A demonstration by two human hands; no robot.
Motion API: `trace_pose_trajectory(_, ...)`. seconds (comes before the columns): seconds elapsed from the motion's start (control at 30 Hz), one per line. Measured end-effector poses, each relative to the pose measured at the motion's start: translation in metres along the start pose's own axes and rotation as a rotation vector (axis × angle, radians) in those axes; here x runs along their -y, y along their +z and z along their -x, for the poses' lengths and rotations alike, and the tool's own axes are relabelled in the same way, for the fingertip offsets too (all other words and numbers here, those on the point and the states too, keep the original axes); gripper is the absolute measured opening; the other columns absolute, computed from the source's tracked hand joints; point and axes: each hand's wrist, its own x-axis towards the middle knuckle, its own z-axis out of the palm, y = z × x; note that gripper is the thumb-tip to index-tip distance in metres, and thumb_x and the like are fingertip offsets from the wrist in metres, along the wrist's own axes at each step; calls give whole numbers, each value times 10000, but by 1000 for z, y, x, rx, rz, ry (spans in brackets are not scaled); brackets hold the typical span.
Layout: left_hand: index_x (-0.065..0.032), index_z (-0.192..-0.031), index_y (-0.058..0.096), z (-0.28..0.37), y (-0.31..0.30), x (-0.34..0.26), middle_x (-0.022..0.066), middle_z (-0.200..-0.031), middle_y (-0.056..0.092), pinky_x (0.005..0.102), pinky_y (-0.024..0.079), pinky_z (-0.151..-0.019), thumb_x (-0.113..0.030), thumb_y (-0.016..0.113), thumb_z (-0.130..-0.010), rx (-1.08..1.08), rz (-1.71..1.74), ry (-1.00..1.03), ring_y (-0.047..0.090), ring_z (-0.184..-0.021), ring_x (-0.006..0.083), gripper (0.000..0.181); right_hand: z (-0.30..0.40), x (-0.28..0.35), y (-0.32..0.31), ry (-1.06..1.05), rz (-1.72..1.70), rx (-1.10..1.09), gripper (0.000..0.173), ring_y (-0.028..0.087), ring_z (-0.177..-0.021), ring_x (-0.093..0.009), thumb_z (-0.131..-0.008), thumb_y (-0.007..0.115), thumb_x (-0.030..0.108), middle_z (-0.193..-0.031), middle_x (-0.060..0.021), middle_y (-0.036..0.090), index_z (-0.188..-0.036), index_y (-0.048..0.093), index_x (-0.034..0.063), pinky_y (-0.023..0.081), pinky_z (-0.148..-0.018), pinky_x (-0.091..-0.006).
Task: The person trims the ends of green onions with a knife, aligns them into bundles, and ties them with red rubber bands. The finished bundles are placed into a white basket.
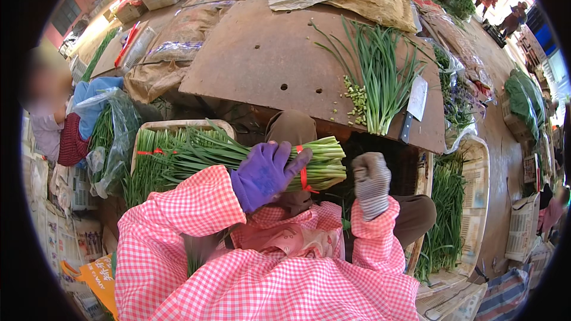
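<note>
My left hand point(267, 174), in a purple glove, is shut on a bundle of garlic chives point(321, 160) just above my lap. A red tie point(303, 171) goes round the bundle near its pale cut ends, which point right; the green leaves trail left over a crate of chives point(229, 125). My right hand point(371, 183), in a grey striped glove, is just right of the cut ends with its fingers curled; whether it holds anything is hidden. Loose chives point(379, 76) lie on the wooden board point(241, 53), beside a cleaver point(415, 104) and small cut stem pieces point(357, 100).
A long white crate of chives point(479, 196) stands at my right. Clear plastic point(120, 116) wraps greens at my left, near a seated person. Sacking point(379, 4) covers the board's far edge. An orange bag point(100, 281) lies lower left. Several people work far right.
</note>
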Motion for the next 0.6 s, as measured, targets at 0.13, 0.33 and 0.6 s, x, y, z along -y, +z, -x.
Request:
trace_pose_trajectory(0.13,-74,-1381,288,1,-1,3,177,-1140,426,404,417,-794,-282,747,-523,-19,-5,0,465,-942,309,996,1,-8,-22,80,-24,36,72,592,-614,-229,-731,651,-2,-713,-95,568,-746,591,36,474,-559,-308)
trace_pose_trajectory(0.33,-81,-1375,315,-1,5,0,179,-1109,452,399,424,-791,-196,543,-762,-58,-97,6,478,-926,305,665,-10,32,-1,18,100,244,153,597,-684,-263,-678,718,133,-762,-106,587,-819,675,93,487,-600,-346)
trace_pose_trajectory(0.6,-107,-1366,332,-3,-1,-2,181,-1132,456,403,427,-789,-188,504,-787,-19,-43,-28,484,-948,308,610,-13,44,7,-12,309,398,113,574,-684,-313,-687,653,86,-771,-126,541,-793,613,88,470,-583,-406)
